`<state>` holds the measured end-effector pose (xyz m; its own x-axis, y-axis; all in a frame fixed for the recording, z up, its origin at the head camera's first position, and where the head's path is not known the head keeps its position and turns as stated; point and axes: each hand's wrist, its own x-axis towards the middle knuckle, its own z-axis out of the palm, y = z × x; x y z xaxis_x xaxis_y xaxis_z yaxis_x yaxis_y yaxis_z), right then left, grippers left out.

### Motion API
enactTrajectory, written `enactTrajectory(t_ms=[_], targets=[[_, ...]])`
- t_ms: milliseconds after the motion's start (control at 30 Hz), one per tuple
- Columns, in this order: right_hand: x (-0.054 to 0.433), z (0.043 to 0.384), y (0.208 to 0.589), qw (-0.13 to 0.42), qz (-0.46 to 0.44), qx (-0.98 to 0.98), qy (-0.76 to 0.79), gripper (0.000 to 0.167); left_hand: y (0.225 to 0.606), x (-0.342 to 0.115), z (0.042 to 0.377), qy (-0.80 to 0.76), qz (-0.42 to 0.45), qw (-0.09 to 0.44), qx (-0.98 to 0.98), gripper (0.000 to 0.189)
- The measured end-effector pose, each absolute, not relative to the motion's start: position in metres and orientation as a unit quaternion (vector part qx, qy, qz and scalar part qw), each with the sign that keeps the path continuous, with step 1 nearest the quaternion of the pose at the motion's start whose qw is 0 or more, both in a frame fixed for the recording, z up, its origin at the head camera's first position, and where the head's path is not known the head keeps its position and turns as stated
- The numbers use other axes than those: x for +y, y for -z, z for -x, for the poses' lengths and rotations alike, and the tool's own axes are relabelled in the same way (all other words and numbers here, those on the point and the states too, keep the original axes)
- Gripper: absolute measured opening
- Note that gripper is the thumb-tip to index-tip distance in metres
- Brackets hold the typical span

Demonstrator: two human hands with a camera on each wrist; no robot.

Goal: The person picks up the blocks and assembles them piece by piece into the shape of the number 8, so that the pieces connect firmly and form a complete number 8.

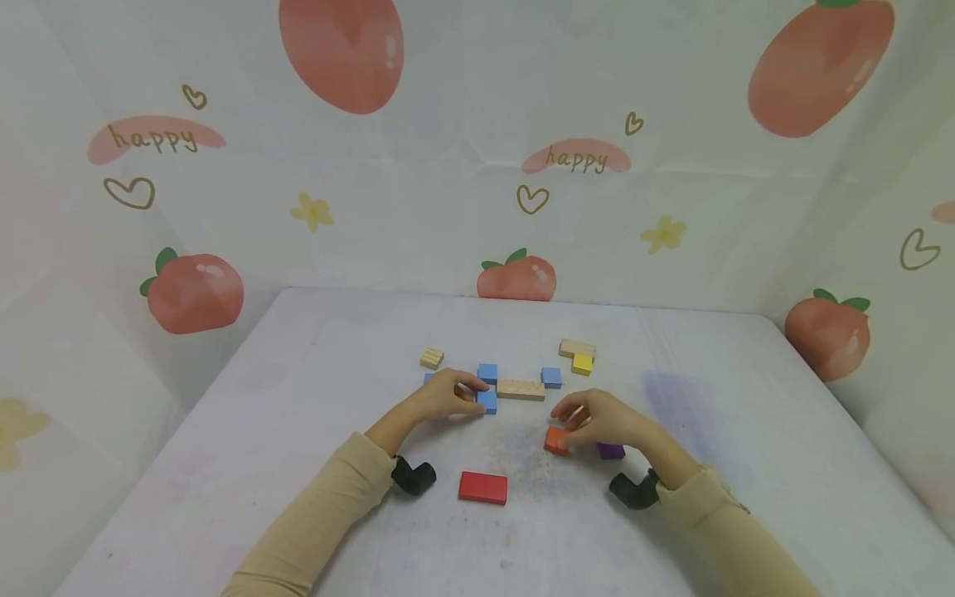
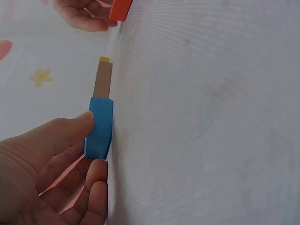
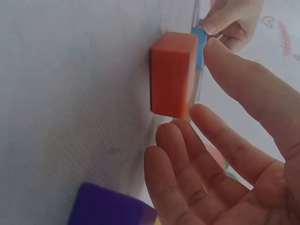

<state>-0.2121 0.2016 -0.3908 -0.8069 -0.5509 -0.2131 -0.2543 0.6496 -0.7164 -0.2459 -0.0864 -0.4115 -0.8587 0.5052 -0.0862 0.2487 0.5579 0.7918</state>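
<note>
My left hand (image 1: 446, 395) pinches a blue block (image 1: 487, 403) on the table, the thumb (image 2: 86, 121) against its side and the fingertips at its end. Another blue block (image 1: 487, 373) lies just beyond these fingers, and a long plain wooden block (image 1: 521, 390) is beside the two. To the right, my right hand (image 1: 603, 417) hovers with loosely bent fingers at an orange block (image 1: 554, 440). In the right wrist view this orange block (image 3: 169, 79) stands by the spread fingertips, with no finger curled round it. A purple block (image 1: 611, 451) lies partly hidden under the right hand.
A red block (image 1: 483, 487) lies nearer me. Farther back are a blue block (image 1: 551, 378), a yellow block (image 1: 582, 364) against a plain wooden block (image 1: 578, 348), and a small striped wooden piece (image 1: 432, 357). A patterned cloth (image 1: 418, 166) hangs behind the table.
</note>
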Motion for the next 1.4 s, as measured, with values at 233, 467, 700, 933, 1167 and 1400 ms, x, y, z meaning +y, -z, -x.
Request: enactTrajectory(t_ms=[233,467,700,933,1167,1400], targets=[[0.1984,0.2104,0.3933,0.205,0.237,0.884,0.347,0.039,0.4107,-0.0863,0.2452,-0.421,-0.216,0.155,0.867,0.033],[0.1956,0.2082,0.3905,0.203,0.244,0.884,0.342,0.038,0.4104,-0.0867,0.2453,-0.426,-0.217,0.159,0.864,0.034],[0.1944,0.2068,0.3907,0.208,0.237,0.886,0.339,0.037,0.4095,-0.0872,0.2453,-0.422,-0.219,0.156,0.866,0.033],[0.1944,0.2070,0.3918,0.212,0.234,0.885,0.341,0.034,0.4094,-0.0873,0.2452,-0.421,-0.216,0.156,0.867,0.034],[0.1956,0.2067,0.3926,0.213,0.224,0.889,0.339,0.032,0.4109,-0.0866,0.2457,-0.423,-0.212,0.158,0.867,0.034],[0.1969,0.2074,0.3948,0.203,0.239,0.887,0.338,0.030,0.4106,-0.0865,0.2452,-0.425,-0.209,0.162,0.866,0.034]])
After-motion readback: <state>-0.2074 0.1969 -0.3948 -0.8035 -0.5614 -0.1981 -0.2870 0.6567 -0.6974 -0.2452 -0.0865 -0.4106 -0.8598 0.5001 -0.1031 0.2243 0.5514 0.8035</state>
